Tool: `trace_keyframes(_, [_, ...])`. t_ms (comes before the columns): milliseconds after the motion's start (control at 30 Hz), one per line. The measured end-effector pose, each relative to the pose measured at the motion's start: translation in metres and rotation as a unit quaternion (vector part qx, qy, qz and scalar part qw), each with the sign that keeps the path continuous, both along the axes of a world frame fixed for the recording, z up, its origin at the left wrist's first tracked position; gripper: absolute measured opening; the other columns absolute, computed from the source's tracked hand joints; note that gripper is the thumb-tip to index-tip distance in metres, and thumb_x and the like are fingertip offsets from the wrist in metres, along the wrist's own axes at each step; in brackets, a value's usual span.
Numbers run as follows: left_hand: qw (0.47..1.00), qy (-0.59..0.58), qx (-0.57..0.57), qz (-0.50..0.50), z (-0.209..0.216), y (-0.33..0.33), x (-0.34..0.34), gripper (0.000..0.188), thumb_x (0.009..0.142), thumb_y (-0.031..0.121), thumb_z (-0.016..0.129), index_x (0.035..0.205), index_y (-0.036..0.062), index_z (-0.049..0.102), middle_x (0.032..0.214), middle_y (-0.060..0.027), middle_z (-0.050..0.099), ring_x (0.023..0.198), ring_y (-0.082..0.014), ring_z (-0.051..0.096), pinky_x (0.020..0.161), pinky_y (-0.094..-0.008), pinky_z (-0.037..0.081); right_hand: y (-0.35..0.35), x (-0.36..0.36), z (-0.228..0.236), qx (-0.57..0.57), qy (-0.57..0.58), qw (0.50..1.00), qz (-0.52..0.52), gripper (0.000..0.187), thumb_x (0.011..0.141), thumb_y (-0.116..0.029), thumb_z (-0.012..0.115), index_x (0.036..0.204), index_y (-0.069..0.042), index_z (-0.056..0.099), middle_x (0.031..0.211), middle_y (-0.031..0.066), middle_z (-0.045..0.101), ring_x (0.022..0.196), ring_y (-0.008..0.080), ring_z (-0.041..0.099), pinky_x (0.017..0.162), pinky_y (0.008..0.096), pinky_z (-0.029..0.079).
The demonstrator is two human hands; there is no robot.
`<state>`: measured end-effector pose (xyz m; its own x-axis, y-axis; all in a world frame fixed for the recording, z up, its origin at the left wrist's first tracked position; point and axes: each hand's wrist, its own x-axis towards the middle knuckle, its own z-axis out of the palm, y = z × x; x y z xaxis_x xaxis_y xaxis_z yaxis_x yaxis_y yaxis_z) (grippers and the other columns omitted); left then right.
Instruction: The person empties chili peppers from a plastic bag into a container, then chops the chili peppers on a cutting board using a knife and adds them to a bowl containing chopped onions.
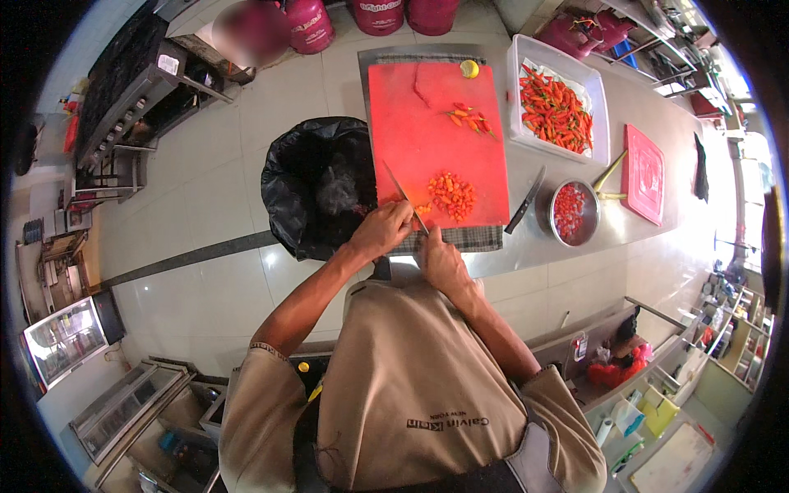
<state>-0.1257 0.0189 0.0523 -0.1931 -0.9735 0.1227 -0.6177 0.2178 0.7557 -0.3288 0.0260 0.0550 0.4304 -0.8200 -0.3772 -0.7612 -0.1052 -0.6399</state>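
Observation:
A red cutting board (411, 123) lies on a dark checked cloth (489, 240) on the metal table. At its near edge my right hand (442, 261) is closed round the handle of a knife (396, 182), whose blade points away and to the left. My left hand (383, 232) sits beside the blade with curled fingers; what they pinch is hidden. Chopped orange-red chilies (452, 195) form a pile just beyond my hands. Farther up the board are several whole chilies (472, 122), a thin reddish strand (419, 86) and a cut yellow citrus piece (469, 69).
A black-lined bin (283, 185) stands against the board's left side. To the right are another knife (526, 200), a metal bowl (595, 223) of chopped chilies, pale green stalks (611, 172), a red plastic lid (645, 174) and a white tub (515, 94) of whole chilies.

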Motion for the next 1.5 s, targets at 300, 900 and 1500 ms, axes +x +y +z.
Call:
trace_keyframes(300, [0.955, -0.06, -0.09, 0.275, -0.005, 0.012, 0.042, 0.026, 0.082, -0.005, 0.066, 0.104, 0.0041, 0.057, 0.092, -0.0133, 0.06, 0.089, -0.0364, 0.062, 0.083, -0.0461, 0.051, -0.03, -0.014, 0.028, -0.081, 0.052, 0.995, -0.011, 0.025, 0.107, -0.027, 0.05, 0.109, -0.002, 0.044, 0.067, 0.0303, 0.065, 0.064, 0.0537, 0.066, 0.059, 0.0651, 0.053])
trace_keyframes(900, [0.967, -0.222, -0.127, -0.02, -0.017, -0.229, -0.026, 0.019, 0.087, 0.004, 0.062, 0.106, 0.0033, 0.064, 0.108, -0.0166, 0.07, 0.099, -0.0347, 0.066, 0.09, -0.0483, 0.053, -0.014, -0.032, 0.026, -0.017, -0.002, 1.0, 0.002, 0.031, 0.108, -0.031, 0.048, 0.118, -0.002, 0.046, 0.076, 0.031, 0.069, 0.074, 0.0534, 0.069, 0.067, 0.064, 0.055])
trace_keyframes(1500, [0.995, -0.071, -0.051, 0.056, -0.011, 0.018, -0.007, 0.017, 0.093, 0.007, 0.067, 0.109, 0.0004, 0.065, 0.105, -0.0145, 0.067, 0.096, -0.0334, 0.07, 0.082, -0.0432, 0.058, -0.025, -0.02, 0.043, -0.033, 0.052, 0.998, 0.007, 0.03, 0.107, -0.027, 0.05, 0.122, -0.002, 0.044, 0.076, 0.0323, 0.068, 0.071, 0.0539, 0.068, 0.064, 0.0638, 0.054])
